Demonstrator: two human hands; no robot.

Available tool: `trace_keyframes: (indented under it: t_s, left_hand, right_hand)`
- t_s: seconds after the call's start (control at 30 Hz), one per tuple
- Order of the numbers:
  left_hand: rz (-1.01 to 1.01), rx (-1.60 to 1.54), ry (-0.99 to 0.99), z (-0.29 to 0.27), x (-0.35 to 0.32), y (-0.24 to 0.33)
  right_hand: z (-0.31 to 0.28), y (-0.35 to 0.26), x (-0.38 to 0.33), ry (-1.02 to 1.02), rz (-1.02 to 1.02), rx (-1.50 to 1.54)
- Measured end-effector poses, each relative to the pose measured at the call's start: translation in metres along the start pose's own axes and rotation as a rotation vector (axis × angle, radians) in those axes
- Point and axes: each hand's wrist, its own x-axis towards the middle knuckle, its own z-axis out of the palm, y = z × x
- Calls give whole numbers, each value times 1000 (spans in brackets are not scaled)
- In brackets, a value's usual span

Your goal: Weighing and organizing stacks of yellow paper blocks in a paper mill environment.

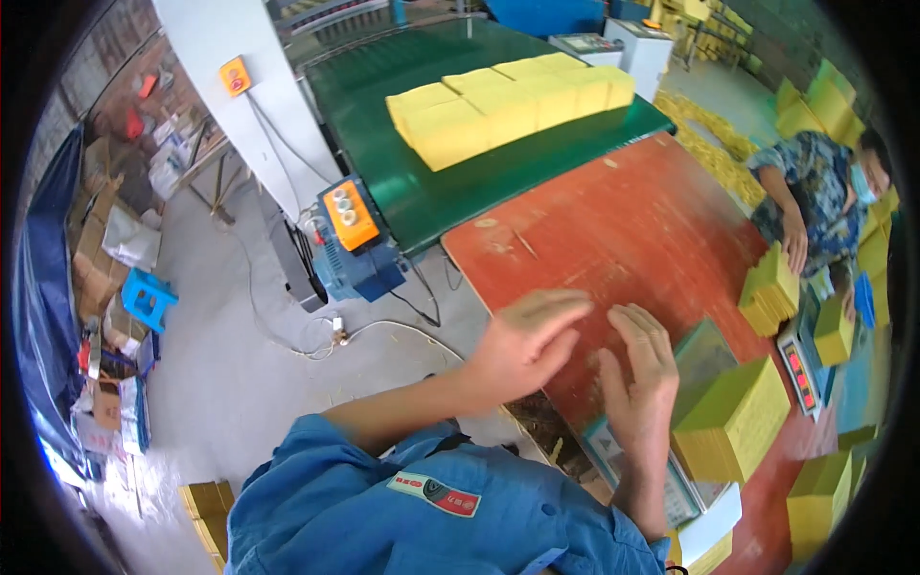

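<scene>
Both hands are in front of me, over the near edge of a red tabletop (613, 220). My left hand (530, 343) has its fingers stretched out and the thumb apart, with nothing in it. Facing it across a small gap, my right hand (640, 369) is also empty, fingers extended and slightly bent. Close to the right hand's outer side stands a thick stack of yellow paper sheets (733, 422). Beyond the red top, a long row of yellow paper stacks (508, 105) lies on a green conveyor belt (412, 206).
At the right, a co-worker in camouflage clothing (819, 182) touches a yellow stack (770, 290) beside a scale with a red display (797, 374). An orange control box (350, 216) sits over a blue motor (359, 278). A cable (398, 324) and blue stool (149, 297) are on the floor.
</scene>
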Motion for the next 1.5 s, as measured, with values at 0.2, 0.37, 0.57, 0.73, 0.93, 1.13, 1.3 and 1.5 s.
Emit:
trace_keyframes:
  t_s: [0.2,0.37,0.57,0.73,0.93,1.13,1.3,1.5]
  left_hand:
    - [-185,212,132,-150,1,-103]
    - [-521,-57,277,-227,37,-233]
    - [-1002,-744,377,-260,103,-375]
    - [-1139,-682,252,-260,131,-425]
    - [-1152,-645,135,-255,141,-433]
    - [-1167,-596,79,-260,153,-421]
    - [-451,273,146,-271,158,-424]
    - [-12,571,-184,-233,187,-447]
  right_hand:
    - [118,-14,89,-96,-126,110]
    - [236,-2,185,-100,-127,178]
    - [356,60,280,-27,174,248]
    - [408,99,328,36,654,436]
    - [418,112,358,155,686,405]
    - [416,121,361,116,662,255]
    - [418,95,364,94,459,-105]
    - [443,114,395,106,-151,-159]
